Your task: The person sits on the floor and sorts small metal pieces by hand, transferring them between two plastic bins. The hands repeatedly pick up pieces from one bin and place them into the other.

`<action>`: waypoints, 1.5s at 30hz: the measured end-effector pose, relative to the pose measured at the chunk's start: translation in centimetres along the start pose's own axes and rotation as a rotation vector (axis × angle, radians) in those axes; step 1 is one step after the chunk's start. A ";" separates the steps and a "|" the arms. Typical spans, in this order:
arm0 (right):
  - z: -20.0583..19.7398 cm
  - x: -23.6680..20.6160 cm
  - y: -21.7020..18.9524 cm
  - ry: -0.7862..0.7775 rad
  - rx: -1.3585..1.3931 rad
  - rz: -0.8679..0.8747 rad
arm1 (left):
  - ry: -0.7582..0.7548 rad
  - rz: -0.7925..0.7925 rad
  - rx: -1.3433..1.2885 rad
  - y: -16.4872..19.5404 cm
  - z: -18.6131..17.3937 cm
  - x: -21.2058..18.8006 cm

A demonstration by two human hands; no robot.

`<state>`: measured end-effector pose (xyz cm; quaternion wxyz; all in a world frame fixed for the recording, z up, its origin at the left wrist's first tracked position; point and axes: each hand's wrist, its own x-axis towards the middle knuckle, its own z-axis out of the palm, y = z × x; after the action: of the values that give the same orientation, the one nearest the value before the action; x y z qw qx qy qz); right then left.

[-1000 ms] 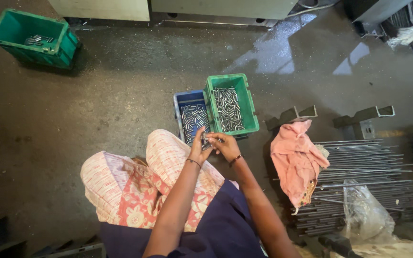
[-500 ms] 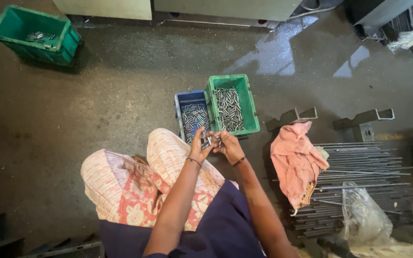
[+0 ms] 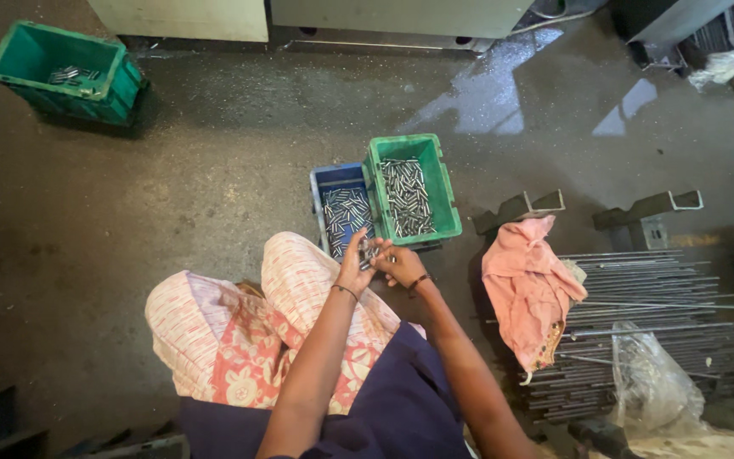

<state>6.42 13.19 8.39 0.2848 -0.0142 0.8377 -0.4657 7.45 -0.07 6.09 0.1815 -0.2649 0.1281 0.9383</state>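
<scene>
Hands meet just near of two bins on the floor: left hand (image 3: 355, 265) and right hand (image 3: 398, 263) both pinch small metal pins (image 3: 372, 251) between closed fingers (how many is too small to tell). Beyond them, the blue bin (image 3: 326, 176) and green bin (image 3: 448, 225) hold more pins. A pink cloth (image 3: 527, 285) lies right, over steel rods (image 3: 664, 293).

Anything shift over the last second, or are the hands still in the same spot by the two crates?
Hardly anything changed. Both hands, left hand and right hand, stay together just in front of the blue crate and the green crate, still working small metal pins between the fingers. Nothing was picked up or dropped that I can see. The crates, the pink cloth and the rods stayed put.
</scene>
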 end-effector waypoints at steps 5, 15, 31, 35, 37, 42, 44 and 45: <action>-0.3 0.1 0.9 -0.179 0.706 -0.052 | -0.059 0.006 0.059 0.0 0.4 -0.3; 0.9 -0.1 -0.1 -0.135 0.722 -0.105 | -0.045 -0.003 0.117 -0.3 -0.4 -0.2; 1.2 -0.4 -0.8 0.057 0.664 0.044 | -0.020 0.052 -0.068 0.2 -0.1 -0.1; 2.6 -0.2 -0.5 0.135 0.335 -0.114 | -0.081 0.026 -0.080 0.2 0.2 -0.3; 3.1 -0.2 -0.4 0.206 0.345 -0.121 | -0.081 0.028 -0.045 0.2 0.2 -0.4; 2.6 -0.1 -0.3 0.103 0.432 -0.101 | -0.016 0.027 -0.051 0.3 0.1 -0.2; 2.3 0.0 -0.1 0.085 0.420 -0.095 | -0.028 0.027 -0.033 0.1 0.0 -0.1; 2.0 0.0 -0.1 0.070 0.406 -0.095 | -0.042 0.034 -0.034 0.1 -0.1 -0.1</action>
<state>7.41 11.58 7.71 0.2303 0.0202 0.7344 -0.6381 7.53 -0.18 6.10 0.1639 -0.2461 0.1128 0.9486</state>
